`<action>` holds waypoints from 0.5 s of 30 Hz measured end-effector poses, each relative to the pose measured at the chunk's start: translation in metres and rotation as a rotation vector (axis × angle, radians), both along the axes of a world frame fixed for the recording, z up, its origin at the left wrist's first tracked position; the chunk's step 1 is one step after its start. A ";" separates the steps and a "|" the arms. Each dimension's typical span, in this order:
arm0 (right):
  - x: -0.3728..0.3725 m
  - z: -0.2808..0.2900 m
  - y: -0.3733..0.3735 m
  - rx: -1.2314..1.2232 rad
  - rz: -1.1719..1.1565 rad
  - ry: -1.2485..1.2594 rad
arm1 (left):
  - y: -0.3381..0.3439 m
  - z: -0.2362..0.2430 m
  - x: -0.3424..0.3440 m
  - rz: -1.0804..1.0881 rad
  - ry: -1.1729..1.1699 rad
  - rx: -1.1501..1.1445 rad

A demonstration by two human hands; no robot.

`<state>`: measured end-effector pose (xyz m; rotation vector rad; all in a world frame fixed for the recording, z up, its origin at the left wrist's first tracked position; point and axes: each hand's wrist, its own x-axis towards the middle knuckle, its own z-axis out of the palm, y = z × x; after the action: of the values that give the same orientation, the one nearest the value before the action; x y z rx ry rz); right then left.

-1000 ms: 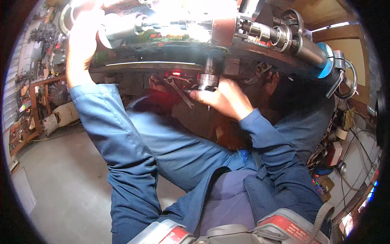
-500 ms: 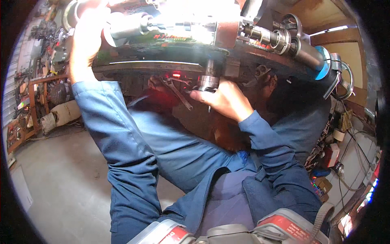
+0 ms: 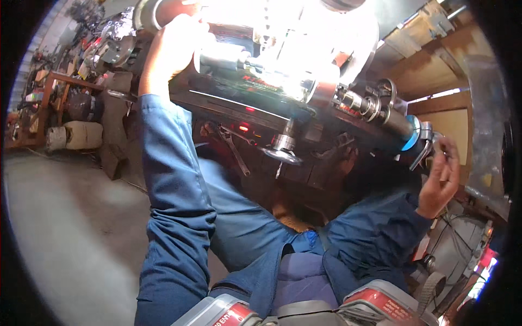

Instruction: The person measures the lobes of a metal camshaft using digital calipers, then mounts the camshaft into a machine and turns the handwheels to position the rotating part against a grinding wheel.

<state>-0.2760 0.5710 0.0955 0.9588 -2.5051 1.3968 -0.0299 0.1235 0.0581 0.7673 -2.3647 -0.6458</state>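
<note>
We see the left hand (image 3: 176,49) at the upper left of the frame, beside the smooth grey metal cylinder (image 3: 220,55) at the near end of the lathe-like machine; glare washes out its fingers, so we cannot tell whether they grip or merely rest. Raised there, it seems placed to steady or feel that end.

Our right hand (image 3: 439,182) is at the right edge, fingers bent and slightly apart, fingertips overlapping the bright bent-metal crank handle (image 3: 418,157); we cannot tell if they pinch it. The handle sits outboard of the flat blue ring (image 3: 411,133) on the dark steel barrel (image 3: 397,123), probably so it can swing freely.

Lower centre, the round silver handwheel (image 3: 283,156) hangs below the rail, untouched, probably kept within easy reach.
</note>
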 end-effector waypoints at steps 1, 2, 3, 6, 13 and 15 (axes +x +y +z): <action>-0.019 -0.014 0.007 0.009 -0.108 0.141 | 0.003 0.006 0.009 0.031 0.009 0.039; -0.036 -0.018 0.022 0.014 -0.103 0.166 | 0.002 0.006 0.002 0.058 -0.054 0.022; -0.052 -0.036 0.033 0.081 -0.192 0.274 | -0.001 0.005 0.005 0.080 -0.053 0.014; -0.067 -0.058 0.054 0.234 -0.269 0.530 | 0.001 -0.003 -0.006 0.035 -0.045 -0.076; -0.064 -0.057 0.044 0.372 -0.321 0.718 | -0.010 -0.008 -0.001 0.155 -0.101 0.052; -0.072 -0.055 0.045 0.436 -0.326 0.663 | -0.010 -0.008 -0.001 0.168 -0.089 0.047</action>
<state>-0.3478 0.6165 0.0410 0.8331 -2.3087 0.3493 -0.0308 0.1139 0.0499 1.0229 -2.3397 -0.6089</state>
